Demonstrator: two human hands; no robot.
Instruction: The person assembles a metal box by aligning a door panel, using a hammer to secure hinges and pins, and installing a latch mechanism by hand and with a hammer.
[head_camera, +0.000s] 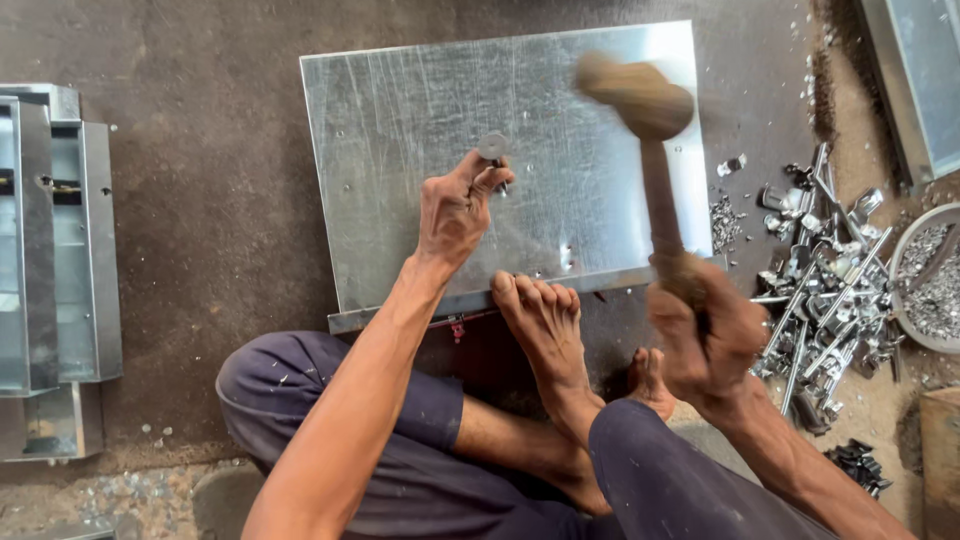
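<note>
My bare foot (545, 325) presses the near edge of the metal sheet (400, 150) on the floor. My right hand (705, 335) is clamped around a wooden mallet (640, 110), its blurred head raised above the sheet. My left hand (455, 210) pinches a punch (493, 150) upright on the sheet. Right of the sheet lie scattered metal brackets (820, 290), then a bowl (905, 255) of small metal bits.

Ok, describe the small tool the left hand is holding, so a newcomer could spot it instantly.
Start at the big shiny metal sheet on the floor. Near its middle, the left hand pinches a short steel punch standing upright. Its round flat head sets it apart from the long bolts piled at right.
</note>
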